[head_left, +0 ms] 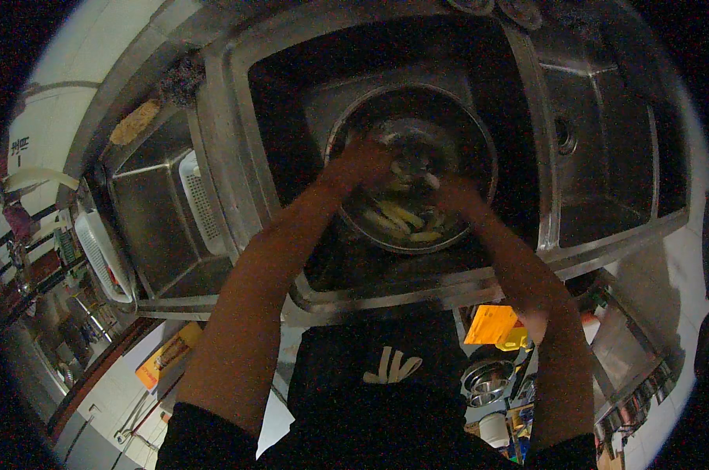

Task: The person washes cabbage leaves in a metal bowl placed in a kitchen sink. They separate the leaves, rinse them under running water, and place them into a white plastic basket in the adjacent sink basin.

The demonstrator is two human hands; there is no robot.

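A wide round metal bowl (487,129) sits in the middle sink basin (401,301), and both of my hands reach down into it. Inside, near its front side, lie several long pale yellow-green vegetable pieces (400,213), seemingly in water; their exact kind does not show. My left hand (364,163) is over the left part of the bowl, its fingers dark and blurred. On the right, my right hand (452,194) has its fingers drawn together beside a small whitish piece (431,181). Whether it grips that piece is too dim to tell.
Side basins flank the middle one; the right basin shows a drain (564,136). White perforated baskets (200,200) stand in and beside the left basin. A tan scrubber (135,122) lies on the left ledge. Metal bowls (489,380) and an orange board (489,324) are below on the right.
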